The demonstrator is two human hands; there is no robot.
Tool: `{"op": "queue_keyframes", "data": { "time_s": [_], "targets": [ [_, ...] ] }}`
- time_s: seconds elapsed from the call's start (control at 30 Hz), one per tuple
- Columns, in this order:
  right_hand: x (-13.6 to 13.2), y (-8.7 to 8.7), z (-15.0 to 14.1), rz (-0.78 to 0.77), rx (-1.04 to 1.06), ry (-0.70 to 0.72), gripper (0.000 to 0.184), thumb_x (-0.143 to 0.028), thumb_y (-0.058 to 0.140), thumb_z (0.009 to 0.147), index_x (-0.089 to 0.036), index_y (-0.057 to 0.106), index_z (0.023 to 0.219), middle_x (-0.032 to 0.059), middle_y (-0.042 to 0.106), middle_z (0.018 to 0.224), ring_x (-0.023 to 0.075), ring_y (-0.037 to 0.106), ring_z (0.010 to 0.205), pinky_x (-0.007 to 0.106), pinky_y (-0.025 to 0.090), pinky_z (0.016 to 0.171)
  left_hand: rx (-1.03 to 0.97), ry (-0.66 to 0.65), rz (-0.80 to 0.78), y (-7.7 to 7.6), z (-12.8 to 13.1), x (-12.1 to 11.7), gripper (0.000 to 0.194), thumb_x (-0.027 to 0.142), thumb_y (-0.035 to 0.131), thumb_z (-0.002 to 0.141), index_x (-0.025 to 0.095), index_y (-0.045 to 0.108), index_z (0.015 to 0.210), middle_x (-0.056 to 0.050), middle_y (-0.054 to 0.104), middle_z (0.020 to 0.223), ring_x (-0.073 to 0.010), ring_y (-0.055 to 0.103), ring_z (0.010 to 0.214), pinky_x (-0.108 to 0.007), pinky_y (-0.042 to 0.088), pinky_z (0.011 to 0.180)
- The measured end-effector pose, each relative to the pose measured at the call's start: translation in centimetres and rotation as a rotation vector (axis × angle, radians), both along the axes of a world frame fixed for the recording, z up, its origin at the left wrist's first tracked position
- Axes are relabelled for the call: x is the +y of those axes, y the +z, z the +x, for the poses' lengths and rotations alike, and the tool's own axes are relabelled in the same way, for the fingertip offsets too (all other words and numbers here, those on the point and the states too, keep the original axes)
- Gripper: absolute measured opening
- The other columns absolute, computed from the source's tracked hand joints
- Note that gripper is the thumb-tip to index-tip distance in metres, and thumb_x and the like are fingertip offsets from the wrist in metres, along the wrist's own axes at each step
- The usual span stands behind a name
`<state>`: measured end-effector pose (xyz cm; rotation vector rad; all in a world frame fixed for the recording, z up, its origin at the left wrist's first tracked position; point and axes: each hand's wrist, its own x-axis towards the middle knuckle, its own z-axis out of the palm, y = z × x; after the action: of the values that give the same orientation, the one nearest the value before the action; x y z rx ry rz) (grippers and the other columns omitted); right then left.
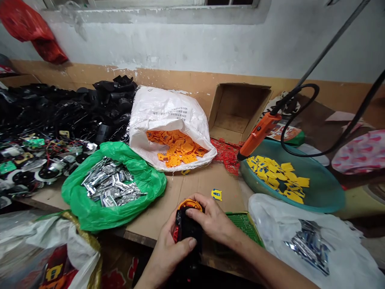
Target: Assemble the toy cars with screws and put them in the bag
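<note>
Closest to my camera, my left hand (167,253) and right hand (213,218) are clamped together around a black plastic piece (188,228). An orange ring (189,205) shows at its top, with a red edge on its left side. I have it over the near edge of a cardboard sheet (207,188) laid on the bench. Just past my right hand sits a small yellow tag (216,194), and a green mesh tray (245,226) lies beside that hand. To my left, a green plastic bag (150,188) holds silver foil pieces (110,186). Behind it, a white woven sack (168,112) spills orange tags (177,148). On my right, a teal basin (319,196) holds yellow tags (276,174), with the tip of an orange corded tool (258,134) at its rim. A white plastic bag (270,228) holding silver packets (309,247) lies nearer me, and black plastic parts (75,108) are heaped at far left beside an open cardboard box (237,112) further back.
</note>
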<state>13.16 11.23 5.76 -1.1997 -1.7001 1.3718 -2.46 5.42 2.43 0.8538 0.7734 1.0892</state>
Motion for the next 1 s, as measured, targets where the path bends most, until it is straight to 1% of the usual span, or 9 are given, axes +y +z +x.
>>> {"op": "queue_keyframes", "data": {
  "time_s": [0.2, 0.3, 0.43, 0.53, 0.6, 0.7, 0.77, 0.87, 1.0],
  "targets": [
    [0.4, -0.8, 0.4, -0.029, -0.003, 0.032, 0.012, -0.027, 0.06, 0.078, -0.018, 0.066, 0.083, 0.0008, 0.065, 0.076, 0.0184, 0.058, 0.074, 0.027, 0.044, 0.066, 0.007, 0.041, 0.004, -0.3, 1.1, -0.6, 0.082, 0.038, 0.085, 0.073, 0.018, 0.053, 0.145, -0.014, 0.068, 0.135, -0.0368, 0.059, 0.128, -0.044, 0.047, 0.108],
    [0.3, -0.6, 0.5, 0.018, 0.04, -0.01, 0.017, -0.029, 0.061, 0.08, -0.019, 0.067, 0.093, 0.0024, 0.068, 0.086, 0.0198, 0.062, 0.082, 0.029, 0.047, 0.074, 0.058, 0.064, 0.021, -0.2, 1.1, -0.4, 0.082, 0.035, 0.081, 0.075, 0.018, 0.048, 0.148, -0.016, 0.066, 0.139, -0.036, 0.058, 0.131, -0.045, 0.047, 0.109],
    [-0.7, 0.4, 1.1, 0.203, 0.051, -0.268, 0.025, -0.041, 0.059, 0.091, -0.019, 0.066, 0.101, 0.0045, 0.067, 0.093, 0.0202, 0.061, 0.085, 0.03, 0.047, 0.078, 0.444, 0.267, 0.17, -0.5, 0.4, 0.4, 0.083, 0.022, 0.072, 0.077, 0.017, 0.039, 0.153, -0.017, 0.056, 0.149, -0.0351, 0.051, 0.139, -0.048, 0.041, 0.115],
    [-1.8, 0.7, 0.7, 0.09, 0.121, -0.229, 0.036, -0.053, 0.06, 0.092, -0.018, 0.067, 0.096, 0.0047, 0.067, 0.085, 0.02, 0.062, 0.08, 0.03, 0.048, 0.072, 0.857, 0.408, 0.403, -1.4, 0.3, 0.5, 0.087, 0.01, 0.063, 0.079, 0.021, 0.03, 0.158, -0.017, 0.05, 0.154, -0.0348, 0.048, 0.141, -0.053, 0.04, 0.115],
    [-2.4, 0.5, -0.1, -0.022, 0.225, -0.178, 0.039, -0.055, 0.067, 0.087, -0.018, 0.067, 0.098, 0.0066, 0.071, 0.092, 0.0217, 0.065, 0.086, 0.03, 0.051, 0.074, 1.058, 0.403, 0.522, -1.9, 0.7, 0.3, 0.089, 0.005, 0.058, 0.079, 0.024, 0.027, 0.16, -0.017, 0.053, 0.15, -0.036, 0.052, 0.135, -0.055, 0.043, 0.11],
    [-2.6, -0.1, -1.2, -0.104, 0.376, -0.229, 0.041, -0.054, 0.078, 0.078, -0.018, 0.067, 0.095, 0.0066, 0.073, 0.095, 0.0218, 0.067, 0.087, 0.03, 0.053, 0.079, 1.183, 0.369, 0.564, -2.1, 1.7, -0.1, 0.083, 0.008, 0.06, 0.082, 0.024, 0.032, 0.159, -0.019, 0.059, 0.139, -0.039, 0.057, 0.126, -0.058, 0.047, 0.103],
    [-2.4, -0.4, -1.1, -0.145, 0.422, -0.258, 0.039, -0.051, 0.081, 0.075, -0.018, 0.068, 0.091, 0.0057, 0.073, 0.092, 0.0211, 0.067, 0.085, 0.03, 0.053, 0.08, 1.145, 0.352, 0.54, -1.9, 2.0, -0.4, 0.077, 0.015, 0.065, 0.084, 0.022, 0.038, 0.156, -0.021, 0.058, 0.139, -0.0403, 0.056, 0.126, -0.059, 0.046, 0.103],
    [-1.9, -0.4, 0.2, -0.22, 0.472, -0.247, 0.035, -0.046, 0.083, 0.074, -0.018, 0.071, 0.091, 0.0052, 0.074, 0.089, 0.0202, 0.067, 0.082, 0.03, 0.052, 0.079, 0.91, 0.309, 0.464, -1.2, 1.5, -0.6, 0.084, 0.027, 0.076, 0.079, 0.021, 0.04, 0.155, -0.02, 0.054, 0.144, -0.0398, 0.049, 0.134, -0.058, 0.04, 0.11],
    [-1.4, 0.1, 1.7, -0.371, 0.578, -0.173, 0.032, -0.042, 0.081, 0.073, -0.016, 0.073, 0.089, 0.005, 0.074, 0.082, 0.0183, 0.066, 0.074, 0.029, 0.051, 0.077, 0.478, 0.235, 0.121, 0.3, 0.1, -0.1, 0.07, 0.043, 0.071, 0.087, 0.019, 0.05, 0.148, -0.018, 0.057, 0.144, -0.0354, 0.055, 0.13, -0.049, 0.041, 0.11]
  ]
}}
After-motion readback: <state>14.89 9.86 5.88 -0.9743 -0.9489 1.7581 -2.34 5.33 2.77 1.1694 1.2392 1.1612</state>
